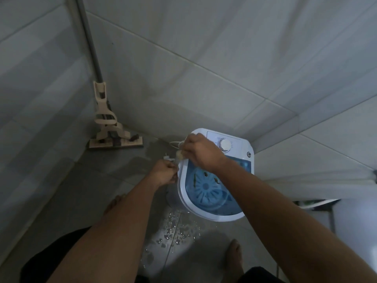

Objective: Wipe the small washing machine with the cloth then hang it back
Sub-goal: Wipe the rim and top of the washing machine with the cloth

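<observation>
I see the cloth (180,154) — a small pale wad at the washing machine (216,176)'s left rim, pinched in my right hand (201,153)'s curled fingers; it looks soft, light, probably damp, best bunched in the fist; my left hand (166,172) curls beside the rim, on what I cannot tell; a mop (110,127) leans in the corner — wet floor (175,231) below.

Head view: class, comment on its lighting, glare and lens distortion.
Head view: dim, bluish light throughout; bright glints on the water drops on the floor; wide-angle bending of the wall tile lines; the cloth in the right hand is small and soft-edged.
</observation>
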`<state>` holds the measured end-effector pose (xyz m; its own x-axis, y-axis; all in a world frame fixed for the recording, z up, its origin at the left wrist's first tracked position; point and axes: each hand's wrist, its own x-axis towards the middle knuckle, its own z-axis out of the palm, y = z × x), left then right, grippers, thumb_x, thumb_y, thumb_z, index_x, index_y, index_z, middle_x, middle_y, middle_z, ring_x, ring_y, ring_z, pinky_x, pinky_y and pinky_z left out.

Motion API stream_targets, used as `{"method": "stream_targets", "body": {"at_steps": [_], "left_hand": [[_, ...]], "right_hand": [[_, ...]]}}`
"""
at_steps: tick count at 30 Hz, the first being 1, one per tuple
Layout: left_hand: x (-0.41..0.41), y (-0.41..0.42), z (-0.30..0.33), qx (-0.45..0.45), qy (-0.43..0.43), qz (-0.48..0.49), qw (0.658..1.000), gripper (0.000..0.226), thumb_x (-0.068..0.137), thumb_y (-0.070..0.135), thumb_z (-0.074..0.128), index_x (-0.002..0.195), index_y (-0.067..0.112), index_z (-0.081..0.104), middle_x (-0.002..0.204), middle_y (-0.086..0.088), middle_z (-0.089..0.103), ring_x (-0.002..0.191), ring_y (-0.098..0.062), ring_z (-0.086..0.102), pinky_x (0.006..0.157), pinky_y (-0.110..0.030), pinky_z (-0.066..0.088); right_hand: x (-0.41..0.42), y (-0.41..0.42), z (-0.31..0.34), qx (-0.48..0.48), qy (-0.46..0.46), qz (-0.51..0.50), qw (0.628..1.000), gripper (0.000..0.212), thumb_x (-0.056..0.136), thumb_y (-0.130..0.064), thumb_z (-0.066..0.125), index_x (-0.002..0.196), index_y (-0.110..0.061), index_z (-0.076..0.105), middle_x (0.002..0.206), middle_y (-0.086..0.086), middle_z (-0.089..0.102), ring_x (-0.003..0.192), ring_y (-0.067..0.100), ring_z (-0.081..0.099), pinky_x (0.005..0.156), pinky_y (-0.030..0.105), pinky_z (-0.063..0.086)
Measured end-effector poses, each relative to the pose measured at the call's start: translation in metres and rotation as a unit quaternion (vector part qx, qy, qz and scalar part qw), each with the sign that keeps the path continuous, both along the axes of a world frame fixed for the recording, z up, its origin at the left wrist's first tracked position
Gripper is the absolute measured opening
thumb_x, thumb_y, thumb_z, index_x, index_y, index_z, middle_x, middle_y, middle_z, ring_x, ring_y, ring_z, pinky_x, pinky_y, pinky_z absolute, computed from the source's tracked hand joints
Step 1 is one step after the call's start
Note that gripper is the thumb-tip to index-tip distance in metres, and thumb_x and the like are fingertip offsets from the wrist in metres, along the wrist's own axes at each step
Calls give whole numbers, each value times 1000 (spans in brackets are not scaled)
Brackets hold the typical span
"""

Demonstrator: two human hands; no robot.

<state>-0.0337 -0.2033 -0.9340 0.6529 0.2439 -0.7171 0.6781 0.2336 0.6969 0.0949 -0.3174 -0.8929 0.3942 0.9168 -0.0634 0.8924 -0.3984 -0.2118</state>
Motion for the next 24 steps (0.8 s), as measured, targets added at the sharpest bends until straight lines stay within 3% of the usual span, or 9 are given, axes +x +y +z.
{"method": "stream_targets", "body": {"at_steps": [5, 8, 11, 14, 19, 24], "left_hand": [[5, 10, 4, 25, -1, -1, 1000, 12, 95, 3, 56, 86, 2, 64, 74, -17, 59, 59, -20, 56, 46, -20, 53], [6, 20, 2, 35, -3, -5, 999, 21, 95, 5, 55, 76, 8, 63, 76, -18, 60, 61, -23, 57, 57, -27, 54], [5, 30, 1, 29, -3, -10, 1000, 23, 93, 3, 56, 74, 10, 65, 83, -21, 64, 77, -28, 61, 76, -42, 56], [2, 32, 1, 12, -2, -13, 1000, 18, 94, 4, 57, 79, 8, 65, 88, -23, 63, 82, -29, 59, 70, -35, 54], [1, 32, 1, -16, -6, -6, 1000, 21, 93, 6, 60, 73, 12, 62, 81, -17, 63, 73, -24, 60, 87, -42, 55], [0, 31, 3, -20, -7, -4, 1000, 23, 94, 4, 57, 74, 14, 62, 78, -12, 65, 72, -22, 61, 81, -37, 56]], "right_hand": [[17, 14, 19, 26, -10, -95, 995, 22, 94, -25, 63, 107, -16, 79, 104, 11, 65, 92, 35, 58, 77, 43, 52], [12, 30, 15, -76, -14, -78, 994, 30, 93, -28, 55, 106, -13, 77, 111, 13, 59, 101, 35, 53, 78, 42, 45], [-6, 37, -2, -137, -70, -40, 987, 19, 92, -20, 64, 103, -9, 74, 113, 11, 55, 104, 34, 51, 69, 38, 33], [-16, 28, -6, -121, -68, -22, 990, 17, 82, -6, 68, 98, -3, 72, 110, 17, 58, 98, 39, 54, 66, 38, 29], [-25, 11, -11, -64, -64, 22, 996, 17, 78, -12, 76, 96, -12, 76, 104, 13, 64, 88, 37, 59, 63, 38, 46], [-24, 7, 0, -64, -2, 115, 991, 17, 85, -16, 73, 101, -14, 78, 102, 14, 66, 90, 36, 61, 76, 42, 53]]}}
